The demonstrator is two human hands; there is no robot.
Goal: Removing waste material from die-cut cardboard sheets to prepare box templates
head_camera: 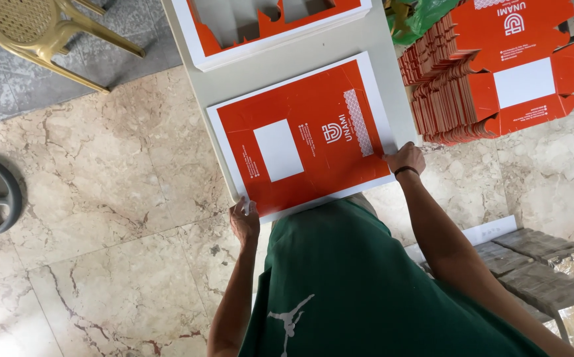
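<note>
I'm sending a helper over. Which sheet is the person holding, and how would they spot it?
On the pale table, find the orange printed sheet at the near edge, gripped at its corners by the left hand and right hand. Unlike the punched-out sheet beyond, it is uncut, with a white rectangle.

Orange-red printed card sheet with white border, white square panel and a white patterned stripe — on a pale grey-white worktop. Matching orange-red stack of folded cartons. Beige marble floor, brown-veined. Yellow plastic chair — green shirt with a white figure.
</note>
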